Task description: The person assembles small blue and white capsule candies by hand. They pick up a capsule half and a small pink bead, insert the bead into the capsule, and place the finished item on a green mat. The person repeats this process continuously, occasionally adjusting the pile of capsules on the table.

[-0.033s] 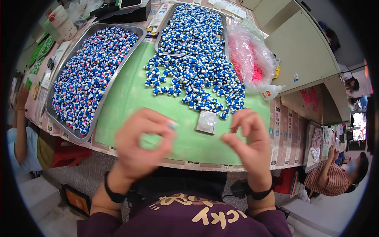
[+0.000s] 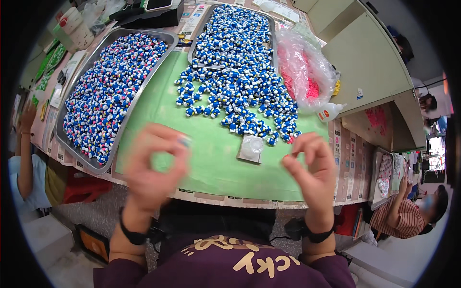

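My left hand [image 2: 154,165], blurred by motion, is pinched over the green mat [image 2: 216,177] near the left tray. Between its thumb and forefinger is a small blue-and-white figure [image 2: 184,140]. To the right, my right hand [image 2: 314,168] has curled fingers, thumb and forefinger close together around a tiny red piece [image 2: 287,156]. The right fingertips are just off the near edge of a loose pile of blue-and-white figures [image 2: 240,103]. A small square block with a clear round dish [image 2: 251,148] lies between the hands. Small reddish pieces [image 2: 290,140] lie by the pile.
A metal tray [image 2: 115,139] of figures with pink bits stands at left, another tray [image 2: 192,55] at the back. At right are a plastic bag of pink pieces [image 2: 307,72], a white bottle [image 2: 330,112] and a cabinet [image 2: 379,62]. Other people sit at both sides.
My left hand has moved left toward the left tray with the figure. My right hand has shifted slightly right, and reddish pieces by the pile now show.
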Available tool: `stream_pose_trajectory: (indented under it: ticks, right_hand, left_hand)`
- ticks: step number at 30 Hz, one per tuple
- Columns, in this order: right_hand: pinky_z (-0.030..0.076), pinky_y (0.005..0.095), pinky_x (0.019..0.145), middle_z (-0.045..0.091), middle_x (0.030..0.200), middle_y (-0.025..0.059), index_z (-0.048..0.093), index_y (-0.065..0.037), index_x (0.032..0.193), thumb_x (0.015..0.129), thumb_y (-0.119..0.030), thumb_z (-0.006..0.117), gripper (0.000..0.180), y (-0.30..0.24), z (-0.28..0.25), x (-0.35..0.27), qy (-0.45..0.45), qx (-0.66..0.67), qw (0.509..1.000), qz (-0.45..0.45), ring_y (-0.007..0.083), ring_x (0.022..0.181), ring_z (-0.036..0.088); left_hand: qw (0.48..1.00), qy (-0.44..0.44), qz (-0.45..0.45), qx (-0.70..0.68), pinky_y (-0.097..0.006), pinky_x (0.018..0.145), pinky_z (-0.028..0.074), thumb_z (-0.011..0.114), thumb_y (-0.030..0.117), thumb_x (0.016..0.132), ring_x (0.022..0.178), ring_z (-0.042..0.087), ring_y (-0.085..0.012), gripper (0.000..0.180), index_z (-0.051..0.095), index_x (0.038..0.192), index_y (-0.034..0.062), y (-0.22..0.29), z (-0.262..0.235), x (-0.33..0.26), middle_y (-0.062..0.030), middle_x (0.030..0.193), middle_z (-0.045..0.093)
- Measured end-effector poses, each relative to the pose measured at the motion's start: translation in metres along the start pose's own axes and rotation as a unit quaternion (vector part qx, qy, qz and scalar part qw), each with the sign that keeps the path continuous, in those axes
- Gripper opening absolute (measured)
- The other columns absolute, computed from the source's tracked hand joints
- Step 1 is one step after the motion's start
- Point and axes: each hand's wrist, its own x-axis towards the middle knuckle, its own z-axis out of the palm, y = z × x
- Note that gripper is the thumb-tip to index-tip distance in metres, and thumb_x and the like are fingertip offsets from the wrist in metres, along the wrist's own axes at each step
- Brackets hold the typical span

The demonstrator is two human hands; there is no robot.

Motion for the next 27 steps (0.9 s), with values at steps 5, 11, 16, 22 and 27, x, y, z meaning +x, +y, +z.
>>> stream_pose_trajectory:
  ticks: [5,11,16,22,27]
  right_hand:
    - [0.042,0.0261,0.079,0.053,0.088,0.0034,0.046,-0.006,0.079,0.081,0.004,0.068,0.024,0.028,-0.06,-0.016,0.084,-0.135,0.986,0.055,0.0118,0.083,0.05]
    - [0.045,0.0273,0.078,0.058,0.081,0.006,0.051,0.0,0.085,0.081,0.007,0.061,0.013,0.048,-0.061,-0.027,0.038,-0.196,0.976,0.087,0.0154,0.08,0.057]
    - [0.048,0.0296,0.075,0.059,0.081,0.0104,0.052,0.001,0.088,0.079,0.011,0.057,0.015,0.053,-0.047,-0.027,0.005,-0.231,0.971,0.058,0.0212,0.078,0.061]
    - [0.048,0.0338,0.07,0.058,0.079,0.0101,0.052,-0.001,0.085,0.077,0.008,0.062,0.015,0.056,-0.033,-0.028,0.003,-0.235,0.972,0.028,0.0244,0.076,0.062]
    - [0.046,0.0389,0.068,0.059,0.078,0.0092,0.053,-0.004,0.082,0.077,0.003,0.065,0.015,0.064,-0.021,-0.034,0.042,-0.331,0.943,-0.007,0.0273,0.075,0.06]
  left_hand:
    - [0.933,0.165,-0.139,0.288,-0.021,0.066,0.046,0.068,0.002,0.084,0.078,0.054,-0.0074,0.015,0.062,0.097,0.0031,-0.046,-0.099,0.016,-0.0029,0.093,0.058]
    - [0.959,0.006,-0.107,0.262,-0.025,0.063,0.043,0.069,0.008,0.085,0.072,0.052,-0.0119,0.021,0.062,0.104,0.0042,-0.031,-0.032,0.03,-0.0035,0.095,0.055]
    - [0.959,-0.203,-0.028,0.195,-0.033,0.068,0.047,0.068,0.005,0.082,0.082,0.059,-0.0242,0.022,0.061,0.103,0.0025,-0.036,0.052,0.023,-0.0096,0.095,0.055]
    - [0.949,-0.237,-0.026,0.206,-0.034,0.069,0.048,0.069,0.001,0.08,0.08,0.059,-0.026,0.02,0.059,0.097,0.0005,-0.04,0.063,0.021,-0.0107,0.092,0.055]
    - [0.978,-0.17,-0.103,0.062,-0.028,0.068,0.052,0.067,-0.006,0.08,0.078,0.063,-0.0167,0.016,0.056,0.09,-0.0006,-0.034,0.051,0.015,-0.0083,0.091,0.06]
